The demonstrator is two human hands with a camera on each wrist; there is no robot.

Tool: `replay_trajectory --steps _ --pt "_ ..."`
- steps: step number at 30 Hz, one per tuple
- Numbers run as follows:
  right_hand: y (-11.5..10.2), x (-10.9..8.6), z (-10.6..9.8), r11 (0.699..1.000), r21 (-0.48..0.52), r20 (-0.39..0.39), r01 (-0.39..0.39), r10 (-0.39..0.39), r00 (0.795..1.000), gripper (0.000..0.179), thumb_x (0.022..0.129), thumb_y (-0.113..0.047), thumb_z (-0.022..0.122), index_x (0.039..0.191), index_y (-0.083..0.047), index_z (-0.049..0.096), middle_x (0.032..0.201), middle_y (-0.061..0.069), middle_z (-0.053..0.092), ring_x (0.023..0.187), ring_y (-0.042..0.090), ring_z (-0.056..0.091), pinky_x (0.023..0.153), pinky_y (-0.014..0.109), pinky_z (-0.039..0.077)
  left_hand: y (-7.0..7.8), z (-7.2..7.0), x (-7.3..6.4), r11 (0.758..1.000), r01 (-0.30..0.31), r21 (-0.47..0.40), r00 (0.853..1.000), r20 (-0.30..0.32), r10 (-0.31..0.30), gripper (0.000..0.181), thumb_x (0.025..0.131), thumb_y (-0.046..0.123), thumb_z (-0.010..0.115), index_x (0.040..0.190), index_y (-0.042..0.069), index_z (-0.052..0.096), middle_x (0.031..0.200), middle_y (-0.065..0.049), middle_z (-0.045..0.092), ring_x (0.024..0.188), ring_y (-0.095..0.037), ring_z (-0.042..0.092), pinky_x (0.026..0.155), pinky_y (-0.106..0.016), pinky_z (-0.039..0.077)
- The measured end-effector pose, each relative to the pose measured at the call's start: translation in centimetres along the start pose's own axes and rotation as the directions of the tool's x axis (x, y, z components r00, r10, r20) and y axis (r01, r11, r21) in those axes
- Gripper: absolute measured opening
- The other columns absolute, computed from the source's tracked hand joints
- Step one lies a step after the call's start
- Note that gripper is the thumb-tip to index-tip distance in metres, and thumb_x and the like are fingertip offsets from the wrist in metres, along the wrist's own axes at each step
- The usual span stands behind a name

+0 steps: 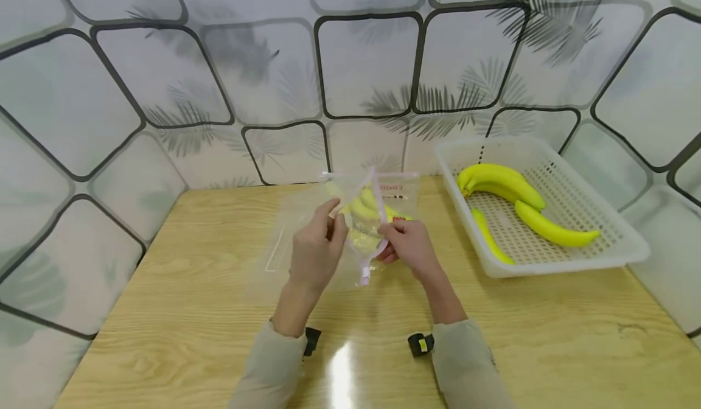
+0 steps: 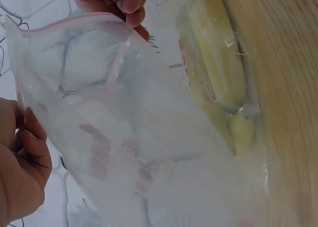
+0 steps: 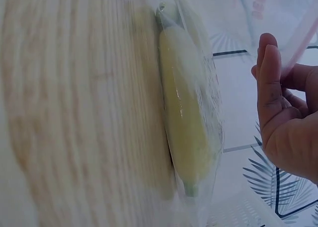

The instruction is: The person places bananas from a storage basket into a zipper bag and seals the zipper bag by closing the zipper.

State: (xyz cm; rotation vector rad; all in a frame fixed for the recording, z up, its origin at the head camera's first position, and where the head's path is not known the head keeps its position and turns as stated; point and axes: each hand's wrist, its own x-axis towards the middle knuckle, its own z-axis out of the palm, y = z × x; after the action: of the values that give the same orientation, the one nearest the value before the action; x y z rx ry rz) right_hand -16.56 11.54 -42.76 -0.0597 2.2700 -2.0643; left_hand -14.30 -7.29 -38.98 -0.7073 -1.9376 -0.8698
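A clear zip bag with a pink zip edge is held up between both hands. My left hand pinches one side of its mouth, thumb and fingers curled at the edge. At the other side of the mouth, my right hand pinches the pink edge between thumb and fingers. The mouth stands parted. Beyond the held bag, yellow bananas lie on the table in clear plastic with red print; the overlapping film makes it hard to tell how many there are.
To the right stands a white perforated basket with a bunch of bananas and two loose bananas, one of them near its middle. The wooden table meets a patterned cloth wall at the back.
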Motion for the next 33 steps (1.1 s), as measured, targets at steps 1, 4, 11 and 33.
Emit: replay_trajectory --steps 1,4,11,33 --pt "0.0 0.0 -0.1 1.000 0.008 -0.006 -0.001 0.001 1.000 0.029 0.098 -0.012 0.059 0.087 0.014 0.065 0.057 0.009 0.062 0.052 0.020 0.067 0.049 0.032 0.057 0.1 0.0 0.1 0.999 0.041 -0.017 0.999 -0.008 -0.042 0.018 0.088 -0.010 0.061 0.105 -0.012 0.064 0.054 -0.005 0.053 0.042 -0.007 0.037 0.039 -0.017 0.031" --pt "0.1 0.0 -0.1 1.000 0.023 -0.015 0.002 -0.001 1.000 0.029 0.098 -0.012 0.059 0.083 0.012 0.064 0.057 0.008 0.061 0.051 0.019 0.067 0.049 0.031 0.057 0.2 -0.2 0.2 0.990 0.135 -0.051 0.990 -0.034 -0.137 0.015 0.088 -0.009 0.061 0.102 -0.011 0.066 0.053 -0.006 0.056 0.040 -0.008 0.039 0.040 -0.017 0.033" --pt "0.1 -0.1 0.0 1.000 0.025 -0.015 -0.001 0.002 1.000 0.033 0.099 -0.014 0.058 0.094 0.017 0.064 0.057 0.007 0.062 0.052 0.018 0.067 0.050 0.030 0.057 0.2 -0.3 0.1 0.976 0.196 -0.090 0.979 -0.033 -0.200 0.010 0.089 -0.007 0.061 0.097 -0.008 0.068 0.054 -0.006 0.059 0.039 -0.008 0.047 0.039 -0.017 0.038" --pt "-5.3 -2.6 -6.2 0.836 -0.534 0.000 0.123 -0.145 0.989 0.034 0.101 -0.017 0.051 0.126 0.003 0.062 0.101 0.019 0.069 0.079 0.024 0.069 0.066 0.033 0.057 -0.3 -0.1 -0.1 0.948 0.260 -0.182 0.966 0.066 -0.252 0.012 0.094 -0.004 0.058 0.104 -0.008 0.066 0.060 -0.010 0.063 0.044 -0.014 0.060 0.040 -0.014 0.043"
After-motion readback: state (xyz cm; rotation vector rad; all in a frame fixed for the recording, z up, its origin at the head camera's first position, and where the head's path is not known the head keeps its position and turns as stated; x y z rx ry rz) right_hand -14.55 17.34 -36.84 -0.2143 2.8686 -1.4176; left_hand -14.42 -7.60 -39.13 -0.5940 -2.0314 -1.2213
